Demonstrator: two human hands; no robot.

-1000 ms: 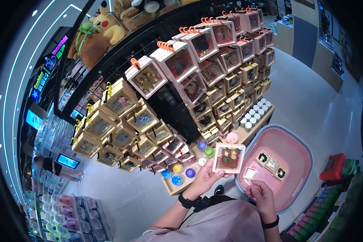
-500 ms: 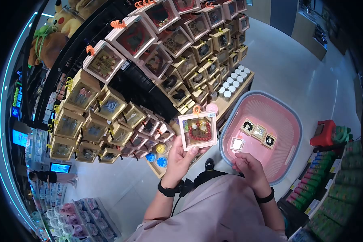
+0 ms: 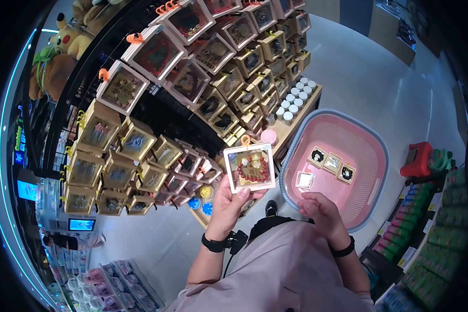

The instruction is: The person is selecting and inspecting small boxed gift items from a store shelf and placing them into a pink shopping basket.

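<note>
Held upright, the pink-framed box [image 3: 249,168] had moved away from the rim of the pink basket [image 3: 334,191], which it overlapped in my view a second earlier. My left hand [image 3: 229,209] was closed on its lower edge, thumb across the front and fingers behind. Through the clear front showed a red beaded bracelet [image 3: 242,174]; an orange coil [image 3: 245,140] stood at the top. My right hand [image 3: 321,211] was partly open, its fingers loosely curled, in front of the basket's near left rim; whether it held anything, I could not tell.

Inside the basket, three small framed boxes [image 3: 332,163] lay in a row, and a box with a silvery item [image 3: 304,180] lay nearer, to their left. Beyond the held box, a pink-lidded jar [image 3: 269,136] stood on the wooden desk [image 3: 296,126], with the white-lidded jars [image 3: 293,103] farther along. Blue lids [image 3: 207,208] and a yellow lid [image 3: 206,192] showed at the desk's near left end. Framed boxes also hung in rows on the black rack [image 3: 166,117].
</note>
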